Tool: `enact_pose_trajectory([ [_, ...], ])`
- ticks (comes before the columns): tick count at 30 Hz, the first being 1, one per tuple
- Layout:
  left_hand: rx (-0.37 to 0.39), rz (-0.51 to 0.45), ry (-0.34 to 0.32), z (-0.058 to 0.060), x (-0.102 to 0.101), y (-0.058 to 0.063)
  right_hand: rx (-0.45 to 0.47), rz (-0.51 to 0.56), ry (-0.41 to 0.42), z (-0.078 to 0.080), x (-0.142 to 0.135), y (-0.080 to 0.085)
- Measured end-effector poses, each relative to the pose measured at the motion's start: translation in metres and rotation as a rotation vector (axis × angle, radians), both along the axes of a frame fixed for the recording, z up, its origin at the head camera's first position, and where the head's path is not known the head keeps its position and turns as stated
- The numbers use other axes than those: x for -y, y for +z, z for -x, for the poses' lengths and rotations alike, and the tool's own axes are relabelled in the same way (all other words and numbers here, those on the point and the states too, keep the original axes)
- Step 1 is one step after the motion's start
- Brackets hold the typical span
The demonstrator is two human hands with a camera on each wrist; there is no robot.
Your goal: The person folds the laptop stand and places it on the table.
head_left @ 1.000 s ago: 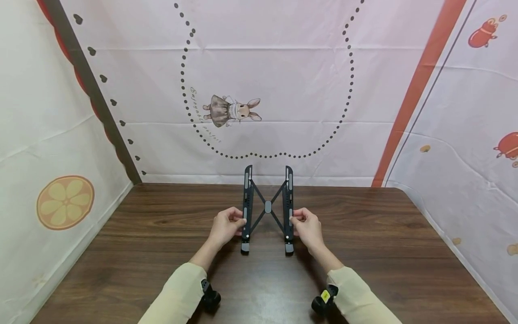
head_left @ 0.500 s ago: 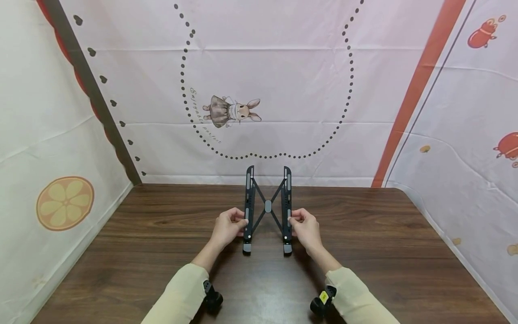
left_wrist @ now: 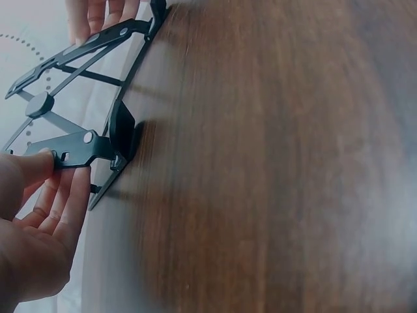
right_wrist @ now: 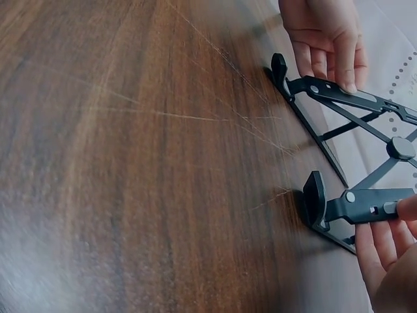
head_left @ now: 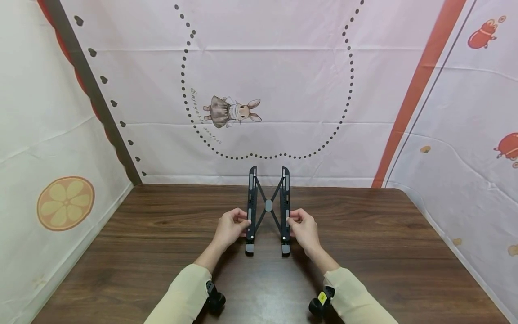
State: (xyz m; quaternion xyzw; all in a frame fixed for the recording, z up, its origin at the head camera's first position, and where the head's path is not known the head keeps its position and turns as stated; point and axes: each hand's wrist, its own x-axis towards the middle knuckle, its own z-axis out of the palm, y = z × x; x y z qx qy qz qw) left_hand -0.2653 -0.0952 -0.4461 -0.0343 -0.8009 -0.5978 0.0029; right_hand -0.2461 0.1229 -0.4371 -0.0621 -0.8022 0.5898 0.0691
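"What do we have in our grip?"
"The black stand (head_left: pixel 269 205), between our two hands. Our left hand (head_left: pixel 230 228) pinches the left rail (head_left: pixel 252 198), thumb on top, fingers beneath; our right hand (head_left: pixel 304 228) pinches the right rail (head_left: pixel 285 193) likewise. Both grips are closed to the rail's thickness."
"And what has just changed?"
"Both rails sit closer together than a second ago, and our hands have come inward with them. The crossed bars (left_wrist: pixel 64 123) meet midway between the rails, just beyond our fingertips."
"So what does that mean for our work?"
"We seem to be narrowing the stand evenly, only partway, since a gap remains between our grips. How hard we squeeze, we can't tell."
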Motion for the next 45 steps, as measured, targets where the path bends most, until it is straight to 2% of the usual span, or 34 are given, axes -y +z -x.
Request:
enact_pose_trajectory([
  [45, -0.005, -0.007, -0.012, -0.002, -0.020, -0.002, -0.021, 0.004, -0.025, 0.000, 0.011, -0.003],
])
